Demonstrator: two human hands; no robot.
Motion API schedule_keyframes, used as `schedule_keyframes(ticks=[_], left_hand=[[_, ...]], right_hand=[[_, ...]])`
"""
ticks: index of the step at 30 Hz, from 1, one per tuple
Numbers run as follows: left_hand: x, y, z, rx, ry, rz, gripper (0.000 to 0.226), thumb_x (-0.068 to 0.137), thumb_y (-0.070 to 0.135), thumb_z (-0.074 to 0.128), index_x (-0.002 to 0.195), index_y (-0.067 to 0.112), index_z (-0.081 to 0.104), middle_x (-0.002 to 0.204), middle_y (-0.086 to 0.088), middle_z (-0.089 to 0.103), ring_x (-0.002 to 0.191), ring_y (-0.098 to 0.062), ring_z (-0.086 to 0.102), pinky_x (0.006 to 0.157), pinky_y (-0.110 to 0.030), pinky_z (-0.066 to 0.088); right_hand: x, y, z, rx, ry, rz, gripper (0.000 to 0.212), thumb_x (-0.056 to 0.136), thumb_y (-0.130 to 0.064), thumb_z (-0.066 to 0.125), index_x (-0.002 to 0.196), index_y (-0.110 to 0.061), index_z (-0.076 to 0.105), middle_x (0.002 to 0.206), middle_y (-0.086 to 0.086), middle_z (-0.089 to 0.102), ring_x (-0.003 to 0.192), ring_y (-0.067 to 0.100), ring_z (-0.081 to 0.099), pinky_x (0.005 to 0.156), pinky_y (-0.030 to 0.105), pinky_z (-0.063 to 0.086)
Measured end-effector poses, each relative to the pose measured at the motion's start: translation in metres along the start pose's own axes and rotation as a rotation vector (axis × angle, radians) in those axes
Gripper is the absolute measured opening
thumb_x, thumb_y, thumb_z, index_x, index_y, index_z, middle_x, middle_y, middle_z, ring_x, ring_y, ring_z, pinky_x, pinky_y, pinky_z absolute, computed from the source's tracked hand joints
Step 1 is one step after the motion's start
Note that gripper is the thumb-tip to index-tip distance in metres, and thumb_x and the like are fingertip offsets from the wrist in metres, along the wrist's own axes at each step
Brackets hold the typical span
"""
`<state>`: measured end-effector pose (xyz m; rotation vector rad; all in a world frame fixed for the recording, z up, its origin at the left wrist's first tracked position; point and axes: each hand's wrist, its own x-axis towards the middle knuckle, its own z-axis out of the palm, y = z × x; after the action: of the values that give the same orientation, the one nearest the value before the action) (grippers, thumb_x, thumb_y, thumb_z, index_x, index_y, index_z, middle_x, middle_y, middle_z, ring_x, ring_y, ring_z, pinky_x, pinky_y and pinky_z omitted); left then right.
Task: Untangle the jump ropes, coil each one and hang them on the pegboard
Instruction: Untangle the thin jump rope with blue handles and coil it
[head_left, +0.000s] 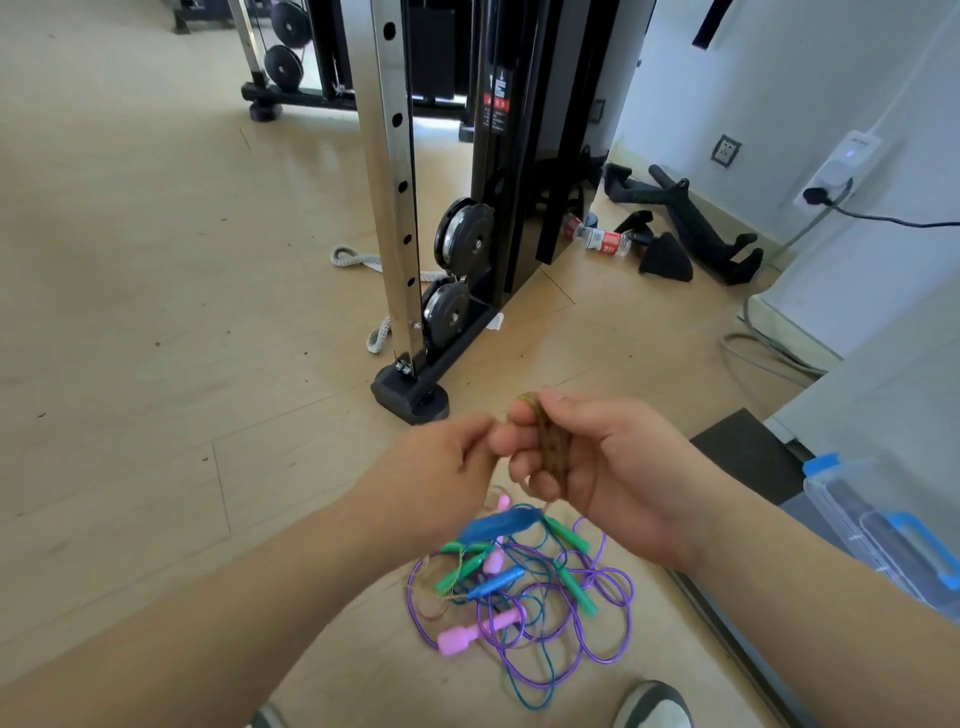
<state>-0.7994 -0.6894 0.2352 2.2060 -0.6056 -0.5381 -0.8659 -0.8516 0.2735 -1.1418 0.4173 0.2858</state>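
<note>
While hands pinch brown rope, ropes tangled

Motion blur smears the left hand and the blue handle below it; what its fingertips pinch cannot be told. The right hand hides part of a brownish cord.

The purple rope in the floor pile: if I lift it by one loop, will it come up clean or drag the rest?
Probably drags. The purple rope looks thin and floppy, lying in loose loops, so it should sag rather than hold shape. It crosses the blue cord and passes the green handles and pink handle, so these likely snag and follow.
</note>
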Motion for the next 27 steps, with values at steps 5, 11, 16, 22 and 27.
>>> schedule_keyframes(ticks=[5,11,16,22,27], left_hand=[[-0.013,0.006,0.017,0.259,-0.2,0.02,0.031,0.108,0.04,0.036,0.084,0.025,0.048,0.074,0.0,0.059,0.076,-0.027,0.056,0.069,-0.036,0.045],[-0.02,0.019,0.003,0.182,-0.192,0.24,0.027,0.101,0.039,0.055,0.083,0.019,0.063,0.069,0.001,0.065,0.057,-0.009,0.05,0.058,-0.032,0.046],[-0.008,0.017,-0.025,-0.177,0.182,0.262,0.015,0.097,0.024,0.065,0.083,0.025,0.068,0.064,0.0,0.06,0.053,-0.001,0.046,0.051,-0.015,0.039],[0.001,0.003,-0.019,-0.218,0.077,0.043,0.022,0.103,0.033,0.057,0.087,0.026,0.07,0.067,-0.005,0.06,0.05,-0.007,0.043,0.048,-0.016,0.038],[-0.013,0.001,0.014,0.212,-0.152,0.053,0.024,0.107,0.037,0.039,0.1,0.028,0.061,0.079,0.004,0.063,0.076,-0.019,0.059,0.073,-0.034,0.05]], right_hand=[[0.01,0.004,-0.001,0.266,0.098,-0.101,0.028,0.109,-0.019,0.041,0.099,-0.002,0.06,0.118,0.029,0.071,0.108,0.035,0.073,0.089,0.039,0.062],[0.017,0.02,-0.024,-0.486,0.349,-0.293,0.017,0.097,-0.026,0.069,0.093,-0.012,0.078,0.098,0.024,0.072,0.088,0.023,0.069,0.093,0.046,0.057],[0.009,0.011,-0.018,-0.396,0.177,-0.259,0.027,0.103,-0.015,0.056,0.095,0.004,0.073,0.081,0.018,0.075,0.069,0.021,0.062,0.065,0.026,0.049],[0.001,0.005,0.0,-0.123,0.082,-0.099,0.024,0.103,-0.015,0.052,0.087,-0.004,0.066,0.077,0.012,0.068,0.062,0.021,0.054,0.062,0.029,0.043],[0.002,0.0,0.003,0.315,0.113,-0.1,0.022,0.106,-0.017,0.046,0.097,-0.001,0.06,0.113,0.027,0.074,0.101,0.032,0.076,0.085,0.036,0.063]])
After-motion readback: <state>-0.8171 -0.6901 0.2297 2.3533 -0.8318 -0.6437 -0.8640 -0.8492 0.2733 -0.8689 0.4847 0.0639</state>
